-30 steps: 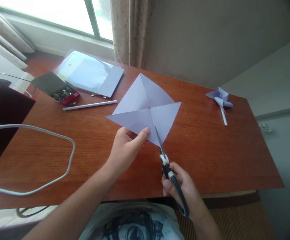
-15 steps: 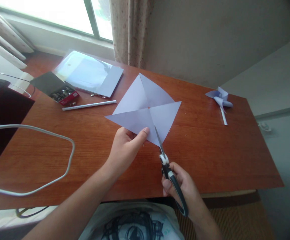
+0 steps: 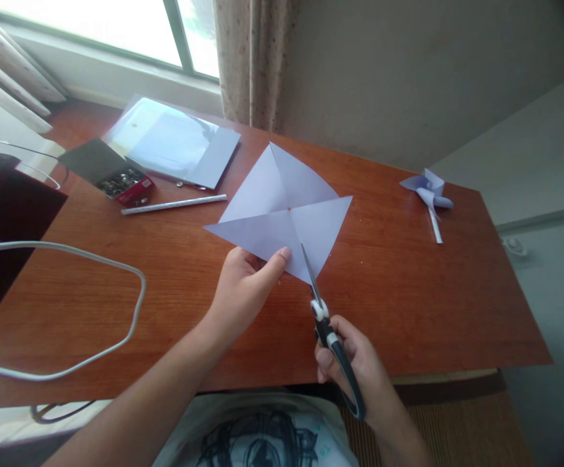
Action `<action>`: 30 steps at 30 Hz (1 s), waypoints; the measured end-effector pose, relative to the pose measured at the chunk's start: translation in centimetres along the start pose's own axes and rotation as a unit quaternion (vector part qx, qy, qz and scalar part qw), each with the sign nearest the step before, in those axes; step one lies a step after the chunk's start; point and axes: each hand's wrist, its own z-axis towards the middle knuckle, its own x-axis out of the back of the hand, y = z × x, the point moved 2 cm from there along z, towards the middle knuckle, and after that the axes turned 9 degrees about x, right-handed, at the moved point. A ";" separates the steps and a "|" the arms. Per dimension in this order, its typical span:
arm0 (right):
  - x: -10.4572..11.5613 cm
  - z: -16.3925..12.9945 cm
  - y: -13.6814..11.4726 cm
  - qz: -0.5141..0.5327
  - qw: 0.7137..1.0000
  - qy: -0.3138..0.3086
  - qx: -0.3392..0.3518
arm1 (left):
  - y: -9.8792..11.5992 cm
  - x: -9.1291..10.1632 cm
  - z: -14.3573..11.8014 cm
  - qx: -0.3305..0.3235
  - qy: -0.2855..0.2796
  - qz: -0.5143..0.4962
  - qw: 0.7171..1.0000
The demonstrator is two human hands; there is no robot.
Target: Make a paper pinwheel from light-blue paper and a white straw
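My left hand point(image 3: 250, 285) pinches the lower edge of a pale sheet of paper point(image 3: 262, 188), thumb on top and fingers underneath. The sheet has slits running in from its sides and a small reddish dot near its centre. With my right hand point(image 3: 354, 360) I grip a pair of scissors point(image 3: 319, 311) with black and white handles. One blade lies over the paper's lower corner, its tip pointing at the dot; the other blade is hidden, seemingly beneath the sheet.
A finished-looking paper pinwheel point(image 3: 430, 194) lies at the right of the wooden table point(image 3: 432, 305). At the back left are a rolled paper stick point(image 3: 175, 204), an open box of metal pins point(image 3: 126, 185) and a clear folder point(image 3: 175, 143). A white cable point(image 3: 139, 305) loops at the left.
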 end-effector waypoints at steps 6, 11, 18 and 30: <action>-0.1 0.1 0.2 0.002 1.000 0.003 0.001 | -0.1 0.1 0.0 -0.003 -0.004 0.000 1.000; 0.0 0.1 0.1 -0.001 1.000 0.001 0.001 | 0.0 0.1 0.1 -0.003 0.000 0.001 1.000; 0.0 0.0 0.0 -0.007 1.000 -0.002 0.001 | 0.0 0.1 0.0 -0.002 0.003 0.002 1.000; 0.0 0.0 0.0 -0.015 1.000 0.002 0.000 | 0.0 0.1 0.0 -0.004 0.002 -0.002 1.000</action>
